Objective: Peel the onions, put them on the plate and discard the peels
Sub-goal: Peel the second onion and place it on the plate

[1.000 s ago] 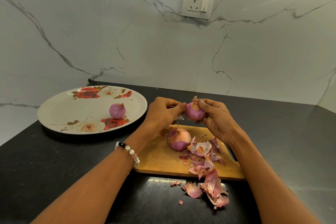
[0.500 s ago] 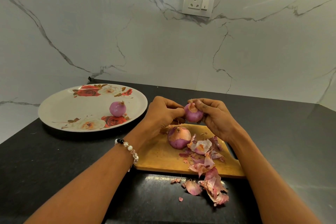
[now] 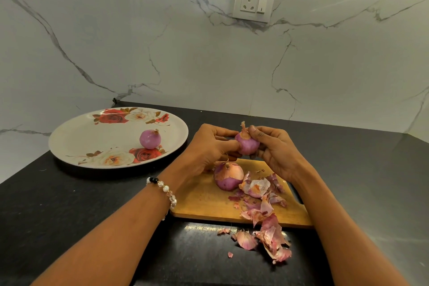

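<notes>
A small purple onion (image 3: 248,145) with a bit of dry skin at its top is held above the wooden cutting board (image 3: 204,202). My left hand (image 3: 209,146) pinches its left side and my right hand (image 3: 274,148) grips it from the right, with fingertips at the skin on top. A larger onion (image 3: 228,176), partly covered in brown skin, lies on the board just below. One peeled onion (image 3: 150,139) sits on the floral plate (image 3: 92,137) at the left. Loose peels (image 3: 264,213) cover the board's right part and spill onto the black counter in front.
The black counter (image 3: 69,216) ends at a marble wall with a socket (image 3: 254,2). The plate stands left of the board, near the counter's left edge. A bead bracelet (image 3: 166,190) is on my left wrist.
Both hands have turned the small onion slightly; my right fingertips have shifted onto the skin at its top. The other onions and the peels have not moved.
</notes>
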